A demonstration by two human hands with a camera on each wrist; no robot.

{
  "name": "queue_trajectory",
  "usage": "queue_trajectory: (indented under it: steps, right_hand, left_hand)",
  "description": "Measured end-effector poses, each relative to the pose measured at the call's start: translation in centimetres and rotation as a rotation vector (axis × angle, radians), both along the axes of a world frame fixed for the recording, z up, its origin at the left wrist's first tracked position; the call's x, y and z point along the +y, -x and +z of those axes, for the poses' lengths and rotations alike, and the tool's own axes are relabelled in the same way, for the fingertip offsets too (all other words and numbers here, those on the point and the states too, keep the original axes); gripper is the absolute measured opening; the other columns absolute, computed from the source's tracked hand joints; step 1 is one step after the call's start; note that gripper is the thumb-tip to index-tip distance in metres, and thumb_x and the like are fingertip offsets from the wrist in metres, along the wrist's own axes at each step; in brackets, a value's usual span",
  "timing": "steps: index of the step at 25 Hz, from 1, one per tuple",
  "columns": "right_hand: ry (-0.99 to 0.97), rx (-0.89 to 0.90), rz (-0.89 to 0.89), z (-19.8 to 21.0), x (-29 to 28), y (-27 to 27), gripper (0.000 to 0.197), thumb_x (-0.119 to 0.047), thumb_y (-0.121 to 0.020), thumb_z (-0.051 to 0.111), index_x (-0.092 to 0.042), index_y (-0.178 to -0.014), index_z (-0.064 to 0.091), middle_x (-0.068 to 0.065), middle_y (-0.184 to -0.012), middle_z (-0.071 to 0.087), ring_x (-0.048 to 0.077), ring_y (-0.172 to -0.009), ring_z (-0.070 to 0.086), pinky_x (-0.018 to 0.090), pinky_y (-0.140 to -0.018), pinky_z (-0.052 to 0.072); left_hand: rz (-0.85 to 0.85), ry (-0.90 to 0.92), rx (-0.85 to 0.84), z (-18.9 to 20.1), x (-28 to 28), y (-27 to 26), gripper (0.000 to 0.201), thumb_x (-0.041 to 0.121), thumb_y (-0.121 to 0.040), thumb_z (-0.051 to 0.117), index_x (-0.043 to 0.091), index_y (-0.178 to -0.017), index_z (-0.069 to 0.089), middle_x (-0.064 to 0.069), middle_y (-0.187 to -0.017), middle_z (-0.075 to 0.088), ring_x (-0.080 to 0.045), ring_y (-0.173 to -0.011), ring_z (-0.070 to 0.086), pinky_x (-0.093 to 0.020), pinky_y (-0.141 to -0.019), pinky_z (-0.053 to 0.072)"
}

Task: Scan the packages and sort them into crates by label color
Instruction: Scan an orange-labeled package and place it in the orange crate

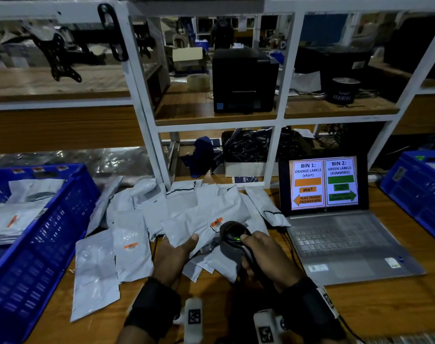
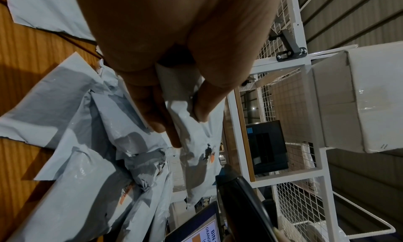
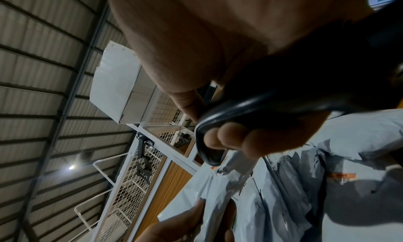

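My left hand (image 1: 179,252) pinches a grey poly-mailer package (image 1: 199,224) by its near edge, thumb on top, lifting it over the pile; the left wrist view shows the same package (image 2: 196,152) between thumb and fingers. An orange label (image 1: 217,223) sits on its upper right corner. My right hand (image 1: 256,252) grips a black barcode scanner (image 1: 232,234), its head right beside the label with a green light on top; in the right wrist view the scanner (image 3: 240,114) is wrapped by my fingers. Several more grey packages (image 1: 129,242) lie heaped on the wooden table (image 1: 360,306).
A blue crate (image 1: 62,219) at the left holds orange-labelled packages. Another blue crate (image 1: 415,192) stands at the right edge. An open laptop (image 1: 335,232) shows bin instructions. A white shelf frame (image 1: 271,155) with a black printer (image 1: 243,80) rises behind.
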State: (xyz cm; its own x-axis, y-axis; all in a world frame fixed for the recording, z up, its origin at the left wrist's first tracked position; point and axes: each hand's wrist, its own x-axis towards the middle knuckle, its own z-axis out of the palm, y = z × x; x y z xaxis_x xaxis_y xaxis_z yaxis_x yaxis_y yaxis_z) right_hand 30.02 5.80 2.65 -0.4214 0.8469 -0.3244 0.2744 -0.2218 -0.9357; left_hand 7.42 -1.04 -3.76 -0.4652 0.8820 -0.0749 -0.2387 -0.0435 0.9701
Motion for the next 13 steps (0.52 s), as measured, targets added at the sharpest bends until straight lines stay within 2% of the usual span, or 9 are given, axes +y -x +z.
queue_trajectory:
  steps: [7,13]
  right_hand:
    - [0.004,0.018,-0.013,-0.04,-0.31,-0.03,0.032,-0.039,-0.102,0.056,-0.008,-0.094,0.055,0.015,-0.066,0.065,0.024,-0.051,0.055,0.028,-0.048,0.041]
    - [0.013,0.033,-0.016,-0.10,-0.44,-0.10,0.035,-0.039,-0.102,0.056,-0.004,-0.098,0.056,0.016,-0.065,0.065,0.024,-0.051,0.055,0.029,-0.049,0.043]
  left_hand:
    - [-0.003,-0.007,-0.007,-0.16,-0.17,0.12,0.043,0.013,-0.098,0.074,0.015,-0.140,0.065,-0.007,-0.134,0.072,-0.031,-0.125,0.068,-0.059,-0.110,0.050]
    - [0.019,-0.006,-0.007,-0.27,-0.34,0.03,0.043,0.010,-0.097,0.074,0.015,-0.139,0.066,-0.009,-0.133,0.073,-0.034,-0.124,0.069,-0.061,-0.110,0.049]
